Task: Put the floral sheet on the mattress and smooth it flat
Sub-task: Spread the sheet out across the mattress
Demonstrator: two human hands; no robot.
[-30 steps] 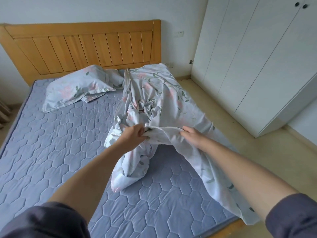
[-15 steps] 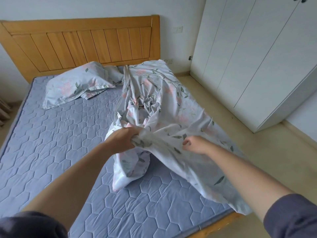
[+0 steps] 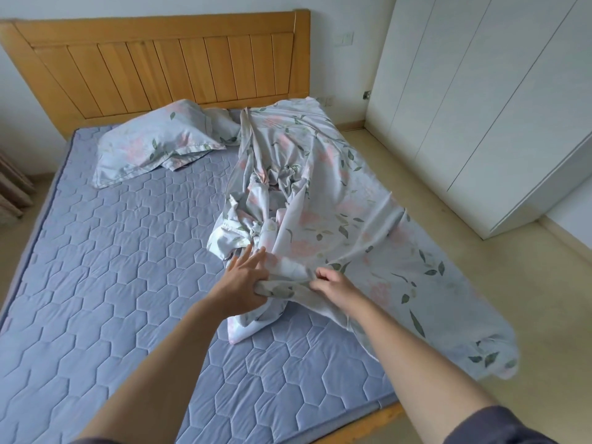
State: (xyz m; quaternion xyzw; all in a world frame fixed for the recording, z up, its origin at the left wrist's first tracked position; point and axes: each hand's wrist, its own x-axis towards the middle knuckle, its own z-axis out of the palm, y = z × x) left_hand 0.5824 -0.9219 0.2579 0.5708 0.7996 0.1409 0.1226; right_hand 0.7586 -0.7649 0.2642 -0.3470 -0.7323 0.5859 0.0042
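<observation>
now the sheet (image 3: 320, 200) lies on the right half of the mattress (image 3: 112, 267), bunched in a long heap from the headboard (image 3: 160, 59) down to me, and its right part hangs over the side toward the floor (image 3: 448, 235). the left half of the mattress is uncovered, and a pillow (image 3: 153, 145) lies there near the headboard. my left hand (image 3: 243, 283) pinches a rolled fold of the sheet with the thumb, while its other fingers (image 3: 253, 257) are stretched almost straight on the cloth. my right hand (image 3: 333, 285) is just beside it, curled and pinching the same fold. i judge i am at the step of finding an edge to open the sheet, so the spreading is hardly begun and the smoothing not at all. the next move, i think, calls for a firm hold with both hands, then a pull to the left across the mattress, lifting a little so the heap unrolls. the hanging part may drag the sheet down if i let go.
</observation>
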